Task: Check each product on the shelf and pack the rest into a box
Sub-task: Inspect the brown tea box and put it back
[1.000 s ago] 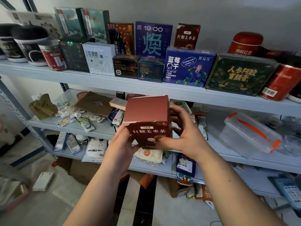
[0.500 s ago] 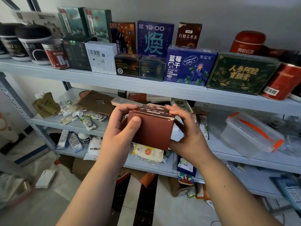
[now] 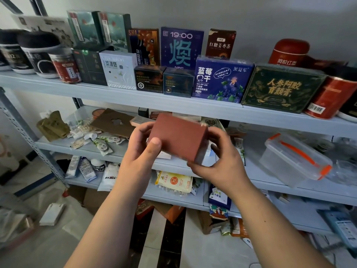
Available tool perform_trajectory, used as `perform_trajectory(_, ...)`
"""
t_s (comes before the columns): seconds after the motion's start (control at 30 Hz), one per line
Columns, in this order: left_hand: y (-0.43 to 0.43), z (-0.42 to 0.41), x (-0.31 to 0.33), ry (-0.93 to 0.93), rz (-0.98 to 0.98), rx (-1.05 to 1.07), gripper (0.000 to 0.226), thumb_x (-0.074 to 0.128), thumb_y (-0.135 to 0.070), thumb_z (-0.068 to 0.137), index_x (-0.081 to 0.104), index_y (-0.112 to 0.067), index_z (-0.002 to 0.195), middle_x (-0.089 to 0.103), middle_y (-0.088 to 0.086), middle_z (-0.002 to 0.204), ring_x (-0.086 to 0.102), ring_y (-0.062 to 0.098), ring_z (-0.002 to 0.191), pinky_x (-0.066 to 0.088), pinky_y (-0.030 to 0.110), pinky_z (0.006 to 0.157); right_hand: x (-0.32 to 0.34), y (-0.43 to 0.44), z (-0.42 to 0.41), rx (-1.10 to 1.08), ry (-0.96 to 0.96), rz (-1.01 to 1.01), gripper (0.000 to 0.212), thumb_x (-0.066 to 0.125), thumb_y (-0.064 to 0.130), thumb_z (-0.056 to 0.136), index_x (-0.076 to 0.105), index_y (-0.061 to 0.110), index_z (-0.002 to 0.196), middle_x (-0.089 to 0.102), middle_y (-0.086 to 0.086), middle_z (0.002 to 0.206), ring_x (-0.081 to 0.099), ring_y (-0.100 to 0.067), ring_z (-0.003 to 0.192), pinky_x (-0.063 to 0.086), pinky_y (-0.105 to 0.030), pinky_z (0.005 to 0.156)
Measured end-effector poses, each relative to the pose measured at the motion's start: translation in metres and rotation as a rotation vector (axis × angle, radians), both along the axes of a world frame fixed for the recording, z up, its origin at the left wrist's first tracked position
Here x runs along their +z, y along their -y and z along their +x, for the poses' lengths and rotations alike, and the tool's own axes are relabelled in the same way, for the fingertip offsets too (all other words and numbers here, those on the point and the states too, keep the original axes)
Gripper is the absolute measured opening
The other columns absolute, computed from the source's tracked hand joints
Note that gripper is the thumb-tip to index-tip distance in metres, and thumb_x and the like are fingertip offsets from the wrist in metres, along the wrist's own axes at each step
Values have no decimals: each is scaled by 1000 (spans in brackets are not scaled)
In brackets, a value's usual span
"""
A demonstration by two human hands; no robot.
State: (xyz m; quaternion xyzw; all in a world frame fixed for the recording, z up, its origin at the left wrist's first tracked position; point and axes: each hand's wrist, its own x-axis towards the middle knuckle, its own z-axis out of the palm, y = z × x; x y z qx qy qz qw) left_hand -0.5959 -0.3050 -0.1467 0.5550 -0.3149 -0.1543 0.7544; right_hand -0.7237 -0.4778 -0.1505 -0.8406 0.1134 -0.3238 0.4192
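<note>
Both hands: left hand (image 3: 142, 153) and right hand (image 3: 222, 165) pinch the red-brown carton (image 3: 178, 138) by its ends, fingers curled round it.
Carton: between the hands, tilted, plain face up, held in the air.
Risk: fingertip hold only; a slip would drop it to the floor (image 3: 202, 248) below the hands.
Hidden: printed faces turned away; fingers behind carton; flaps' state not readable.

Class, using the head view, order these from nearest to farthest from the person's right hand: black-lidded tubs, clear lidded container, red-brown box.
1. red-brown box: gripped by the right hand itself.
2. clear lidded container: middle shelf, off to the right.
3. black-lidded tubs: top shelf, far left end.
</note>
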Motion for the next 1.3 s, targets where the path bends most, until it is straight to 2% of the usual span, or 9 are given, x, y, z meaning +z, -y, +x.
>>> perform_trajectory(0.2, 3, -6, -17, 147, 265, -123, 66, 79, -41, 78, 38, -45, 129, 55, -21, 130, 64, 8, 119, 59, 29, 89, 9, -13, 3, -192, 8, 249, 70, 92, 39, 71, 45, 38, 123, 60, 25, 112, 59, 16, 99, 45, -3, 71)
perform_trajectory(0.33, 6, -14, -25, 279, 461, -165, 94, 86, -59, 68, 24, -42, 138, 50, -33, 128, 62, 0, 116, 57, 32, 94, 11, -20, 8, -166, 23, 354, 66, 91, 46, 70, 48, 35, 119, 66, 20, 108, 62, 15, 93, 48, -5, 68)
perform_trajectory(0.43, 11, -19, -24, 244, 399, -129, 85, 88, -36, 78, 24, -39, 134, 48, -49, 113, 63, -8, 109, 58, 25, 87, 11, -19, 8, -98, 17, 417, 64, 86, 63, 68, 51, 44, 119, 71, 17, 112, 68, 5, 102, 56, -18, 81)
perform_trajectory(0.6, 9, -12, -23, 74, 282, -136, 78, 80, -33, 74, 30, -39, 133, 53, -43, 117, 69, 2, 101, 62, 33, 78, 10, -6, 4, 58, -19, 487, 48, 56, 6, 103, 55, 46, 129, 72, 23, 116, 68, -1, 110, 58, -23, 81)
perform_trajectory(0.8, 9, -7, -29, -37, 191, -193, 85, 76, -46, 67, 32, -37, 139, 49, -16, 142, 69, 16, 112, 59, 31, 72, 15, -6, 0, 139, -101, 456, 63, 45, -1, 104, 45, 53, 137, 70, 28, 120, 66, 2, 114, 58, -23, 79)
perform_trajectory(0.9, 12, -1, -36, -70, 179, -226, 78, 76, -40, 70, 37, -42, 138, 52, -9, 145, 68, 26, 114, 61, 52, 79, 17, -4, -1, 168, -87, 460, 59, 45, 3, 106, 45, 55, 134, 69, 32, 119, 65, 5, 113, 57, -20, 80)
perform_trajectory(1.03, 20, 0, -38, -310, 25, -326, 60, 59, -13, 76, 49, -33, 131, 67, 5, 126, 68, 30, 108, 60, 51, 77, 13, 3, -3, 176, -124, 353, 53, 58, 34, 100, 40, 59, 144, 55, 26, 145, 51, 4, 135, 52, -27, 103)
perform_trajectory(1.13, 28, -3, -40, -414, -33, -320, 60, 48, -9, 78, 47, -20, 137, 67, 12, 121, 64, 35, 109, 60, 52, 74, 12, 9, -9, 113, -231, 93, 75, 58, 67, 86, 27, 58, 153, 36, 22, 156, 31, 14, 141, 33, -12, 111)
perform_trajectory(1.3, 42, -15, -46, -346, 27, -363, 102, 96, -41, 62, 40, -22, 146, 67, 12, 132, 68, 34, 116, 60, 44, 80, 9, 10, -23, 21, -291, -218, 72, 48, 65, 87, 29, 55, 155, 23, 14, 158, 32, -1, 142, 46, -34, 112)
